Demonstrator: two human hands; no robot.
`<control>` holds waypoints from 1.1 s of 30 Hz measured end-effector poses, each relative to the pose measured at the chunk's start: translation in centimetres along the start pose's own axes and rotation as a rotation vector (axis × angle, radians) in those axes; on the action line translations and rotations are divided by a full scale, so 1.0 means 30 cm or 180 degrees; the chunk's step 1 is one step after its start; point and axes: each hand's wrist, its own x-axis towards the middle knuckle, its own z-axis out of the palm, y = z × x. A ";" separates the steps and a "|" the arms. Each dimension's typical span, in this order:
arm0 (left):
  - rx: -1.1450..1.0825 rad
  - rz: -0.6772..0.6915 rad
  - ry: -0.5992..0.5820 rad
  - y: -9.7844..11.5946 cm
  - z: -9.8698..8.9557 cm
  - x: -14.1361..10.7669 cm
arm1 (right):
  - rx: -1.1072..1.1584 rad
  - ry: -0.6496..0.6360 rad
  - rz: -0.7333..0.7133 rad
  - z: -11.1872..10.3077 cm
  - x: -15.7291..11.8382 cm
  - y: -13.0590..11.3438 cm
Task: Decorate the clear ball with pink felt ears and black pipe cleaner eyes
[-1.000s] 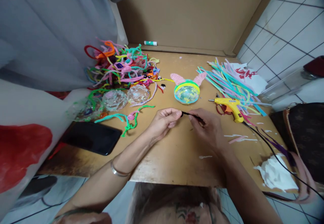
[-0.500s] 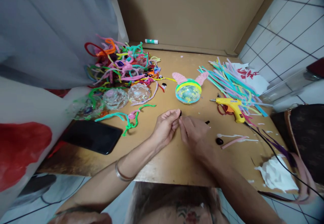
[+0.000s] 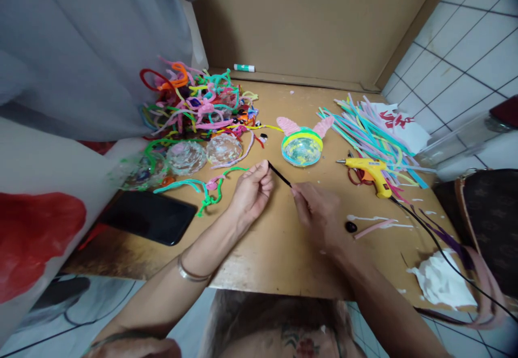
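Note:
A thin black pipe cleaner (image 3: pixel 280 174) stretches between my two hands above the table. My left hand (image 3: pixel 251 191) pinches its upper left end, fingers curled. Its lower right end is pinched by my right hand (image 3: pixel 318 209), whose fingertips are partly hidden. Beyond them stands a clear bowl-like half ball (image 3: pixel 301 152) with yellow and green bands and two pink pipe-cleaner ears (image 3: pixel 287 126). A small black oval piece (image 3: pixel 350 227) lies right of my right hand. Green and turquoise twisted pipe cleaners (image 3: pixel 208 198) rest left of my left hand.
A yellow glue gun (image 3: pixel 368 169) lies at right, its black cord running to the front. Behind it are loose pastel pipe cleaners (image 3: pixel 364 126). At left sit a tangled colourful heap (image 3: pixel 198 99), clear half balls (image 3: pixel 186 157) and a phone (image 3: pixel 151 217). Crumpled tissue (image 3: pixel 441 279) lies front right.
My hands have moved apart, the left one going left and slightly up. The black pipe cleaner, mostly hidden in my fingers before, now shows as a straight length between them.

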 end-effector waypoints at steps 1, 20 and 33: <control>-0.0063 0.0020 0.0033 0.014 0.001 0.005 | 0.0162 -0.0002 0.0094 -0.004 0.000 0.008; 0.0081 0.0099 0.0037 0.005 -0.014 0.022 | 0.2457 0.1536 0.1466 -0.055 0.046 0.123; 0.0317 0.0271 -0.0215 -0.037 -0.025 0.016 | 0.3838 0.1030 0.1269 -0.079 0.065 0.102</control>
